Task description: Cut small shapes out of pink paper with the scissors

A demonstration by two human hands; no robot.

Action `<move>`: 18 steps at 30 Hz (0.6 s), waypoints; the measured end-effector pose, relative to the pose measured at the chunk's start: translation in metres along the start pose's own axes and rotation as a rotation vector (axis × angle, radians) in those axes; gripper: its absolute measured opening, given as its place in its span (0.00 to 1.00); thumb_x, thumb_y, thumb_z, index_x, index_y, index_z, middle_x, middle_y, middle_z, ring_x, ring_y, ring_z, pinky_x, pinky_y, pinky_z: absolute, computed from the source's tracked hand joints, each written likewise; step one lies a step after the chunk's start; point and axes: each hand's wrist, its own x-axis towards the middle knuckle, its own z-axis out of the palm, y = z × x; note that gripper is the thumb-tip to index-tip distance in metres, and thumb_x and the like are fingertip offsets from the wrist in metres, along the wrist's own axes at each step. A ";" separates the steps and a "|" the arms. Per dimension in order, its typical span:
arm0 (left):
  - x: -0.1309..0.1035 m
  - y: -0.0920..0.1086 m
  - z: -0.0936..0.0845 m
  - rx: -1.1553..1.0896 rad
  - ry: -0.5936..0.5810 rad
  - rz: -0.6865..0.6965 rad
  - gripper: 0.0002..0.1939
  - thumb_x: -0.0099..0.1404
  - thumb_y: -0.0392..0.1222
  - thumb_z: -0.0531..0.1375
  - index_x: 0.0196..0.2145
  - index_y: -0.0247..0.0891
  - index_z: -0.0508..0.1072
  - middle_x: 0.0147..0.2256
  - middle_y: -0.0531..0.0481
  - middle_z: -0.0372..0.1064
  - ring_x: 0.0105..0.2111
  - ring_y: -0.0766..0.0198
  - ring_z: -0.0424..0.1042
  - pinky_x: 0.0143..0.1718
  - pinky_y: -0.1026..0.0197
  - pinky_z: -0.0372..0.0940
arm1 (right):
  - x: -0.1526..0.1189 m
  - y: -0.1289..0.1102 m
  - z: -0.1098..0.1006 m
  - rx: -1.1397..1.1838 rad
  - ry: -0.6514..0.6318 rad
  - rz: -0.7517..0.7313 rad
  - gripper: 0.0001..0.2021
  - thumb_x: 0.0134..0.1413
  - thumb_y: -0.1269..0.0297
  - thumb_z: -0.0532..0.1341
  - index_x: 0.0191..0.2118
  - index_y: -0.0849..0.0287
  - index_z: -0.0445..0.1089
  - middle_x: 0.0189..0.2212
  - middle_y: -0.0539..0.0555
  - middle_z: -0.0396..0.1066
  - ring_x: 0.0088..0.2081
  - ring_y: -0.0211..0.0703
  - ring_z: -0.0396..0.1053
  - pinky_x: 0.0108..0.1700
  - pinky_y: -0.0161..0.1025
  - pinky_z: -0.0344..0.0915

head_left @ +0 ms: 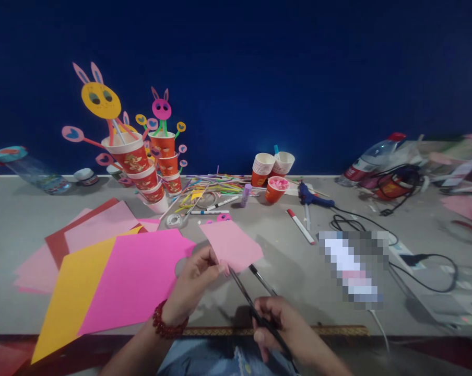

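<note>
My left hand [199, 279] pinches the lower left edge of a light pink paper sheet [234, 244], low in the middle of the head view. A red bead bracelet circles that wrist. Black-handled scissors [255, 313] are in my right hand [281, 326], their tip at the sheet's lower edge beside my left fingertips. A black-capped pen [263, 280] lies just right of the sheet. Bright pink paper [142, 277] and yellow paper [73, 292] rest left of my left hand.
Rabbit figures on stacked red cups [134, 159] stand at the back left. Pipe cleaners [216, 188], more cups [263, 166] and a blue glue gun [314, 197] are behind the sheet. To the right lie a red marker [301, 226], cables and a bottle [373, 159].
</note>
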 end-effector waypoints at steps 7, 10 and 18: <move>-0.002 -0.002 0.004 0.039 -0.042 0.058 0.10 0.61 0.43 0.65 0.27 0.36 0.71 0.29 0.51 0.71 0.33 0.62 0.70 0.37 0.64 0.62 | 0.008 0.004 0.004 0.029 -0.016 -0.038 0.28 0.41 0.37 0.68 0.27 0.57 0.58 0.17 0.44 0.63 0.18 0.34 0.65 0.23 0.31 0.52; -0.002 -0.002 0.007 0.031 -0.076 0.081 0.09 0.61 0.41 0.65 0.27 0.36 0.72 0.28 0.51 0.71 0.31 0.64 0.69 0.35 0.65 0.61 | 0.012 0.006 0.004 0.013 -0.027 -0.058 0.29 0.41 0.34 0.66 0.26 0.57 0.59 0.15 0.45 0.63 0.17 0.34 0.64 0.22 0.31 0.50; -0.002 -0.004 0.006 0.040 -0.096 0.061 0.07 0.62 0.39 0.64 0.27 0.36 0.72 0.28 0.51 0.71 0.31 0.64 0.68 0.35 0.65 0.61 | 0.015 0.005 0.004 0.003 -0.053 -0.055 0.30 0.40 0.31 0.64 0.25 0.56 0.58 0.13 0.45 0.65 0.16 0.33 0.61 0.20 0.31 0.46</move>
